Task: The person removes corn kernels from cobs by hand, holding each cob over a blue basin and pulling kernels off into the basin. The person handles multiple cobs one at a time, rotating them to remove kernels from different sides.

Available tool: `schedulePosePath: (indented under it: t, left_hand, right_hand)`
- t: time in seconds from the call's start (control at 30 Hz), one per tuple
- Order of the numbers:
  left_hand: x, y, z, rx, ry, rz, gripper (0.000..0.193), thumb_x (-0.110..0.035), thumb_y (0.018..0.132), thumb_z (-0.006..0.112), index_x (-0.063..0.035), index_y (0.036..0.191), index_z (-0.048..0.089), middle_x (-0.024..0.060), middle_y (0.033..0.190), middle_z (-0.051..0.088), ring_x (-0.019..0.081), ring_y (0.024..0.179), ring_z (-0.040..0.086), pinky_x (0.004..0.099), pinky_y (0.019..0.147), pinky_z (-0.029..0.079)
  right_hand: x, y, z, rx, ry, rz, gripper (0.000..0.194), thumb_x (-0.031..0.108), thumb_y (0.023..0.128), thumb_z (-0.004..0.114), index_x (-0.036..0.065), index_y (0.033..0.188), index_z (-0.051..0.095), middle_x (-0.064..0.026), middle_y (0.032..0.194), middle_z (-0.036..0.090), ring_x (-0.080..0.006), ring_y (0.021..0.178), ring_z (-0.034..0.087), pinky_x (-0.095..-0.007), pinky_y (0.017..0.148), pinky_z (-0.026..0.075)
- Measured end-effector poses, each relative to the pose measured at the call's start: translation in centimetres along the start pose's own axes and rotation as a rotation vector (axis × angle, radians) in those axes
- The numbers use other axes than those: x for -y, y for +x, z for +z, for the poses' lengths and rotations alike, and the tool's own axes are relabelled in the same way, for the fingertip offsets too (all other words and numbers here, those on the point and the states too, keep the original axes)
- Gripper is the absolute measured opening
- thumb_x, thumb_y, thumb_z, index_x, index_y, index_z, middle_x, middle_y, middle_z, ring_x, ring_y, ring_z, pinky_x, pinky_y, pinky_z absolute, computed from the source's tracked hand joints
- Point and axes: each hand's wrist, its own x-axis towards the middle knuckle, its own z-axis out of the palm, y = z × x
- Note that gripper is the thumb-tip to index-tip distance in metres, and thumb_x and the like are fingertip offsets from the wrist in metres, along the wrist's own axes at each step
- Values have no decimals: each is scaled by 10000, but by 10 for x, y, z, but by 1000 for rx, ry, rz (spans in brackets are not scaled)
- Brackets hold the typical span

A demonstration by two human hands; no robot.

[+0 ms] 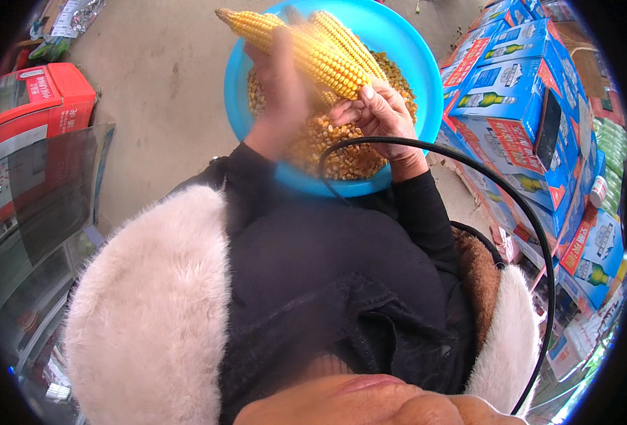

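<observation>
A yellow corn cob [318, 58], its rows full of kernels, is held slantwise above a blue plastic basin [427, 69]. My right hand [385, 111] pinches its near end between thumb and fingers. Blurred by motion, my left hand [279, 90] wraps the cob towards its tapered tip, the thumb crossing over it. Behind this cob lies a second corn cob [345, 40], partly covered by the first. Loose corn kernels [340, 151] cover the bottom of the basin, yellow near me and darker towards the right side.
Blue beer cartons [504, 79] are stacked at the right, with a dark phone-like object [548, 130] against them. A black cable [483, 167] arcs across the view over the right forearm. On the left stand a red box [69, 95] and a glass-fronted case [48, 196]. Concrete floor [148, 69] lies between.
</observation>
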Motion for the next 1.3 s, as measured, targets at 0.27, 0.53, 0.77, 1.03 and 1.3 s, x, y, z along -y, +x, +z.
schedulePosePath:
  t: [0.27, 0.53, 0.77, 1.03, 1.3]
  left_hand:
    - [-6, 2, -6, 46, 7, -141, 695, -697, 1040, 367, -37, 1141, 558, 97, 1011, 652, 181, 913, 662, 331, 858, 572]
    - [-4, -3, -3, -37, 60, -25, 513, -556, 1075, 446, -63, 1214, 475, 87, 1074, 632, 196, 914, 675, 349, 831, 597]
    - [7, 0, -14, -66, 33, 29, 400, -471, 1071, 518, -115, 1219, 410, 70, 1077, 597, 209, 884, 672, 383, 793, 609]
    - [13, 2, -18, -112, 63, 52, 313, -396, 1077, 504, -123, 1201, 416, 70, 1051, 597, 216, 841, 669, 392, 759, 609]
    - [19, 4, -22, -111, 267, 191, 340, -342, 1079, 500, -66, 1255, 409, 99, 1032, 621, 197, 804, 665, 344, 762, 578]
  right_hand:
    - [-6, -8, -2, 5, -9, 86, 443, 244, 1077, 480, -73, 1381, 535, -223, 1117, 735, -289, 1033, 734, -381, 917, 586]
    - [-2, -4, 11, -39, -4, 23, 417, 126, 1065, 540, 11, 1466, 527, -284, 1172, 704, -322, 984, 756, -374, 901, 607]
    - [-2, -1, 9, -56, -8, 65, 433, 112, 1054, 547, -27, 1463, 516, -235, 1097, 732, -256, 949, 756, -318, 861, 603]
    - [1, 0, 12, -22, -219, 47, 462, 99, 1044, 565, -52, 1476, 495, -164, 1127, 719, -168, 915, 719, -274, 848, 569]
    - [-8, -2, -3, -6, -343, 70, 450, 93, 1037, 563, -65, 1455, 502, -123, 1112, 682, -131, 927, 663, -258, 836, 549]
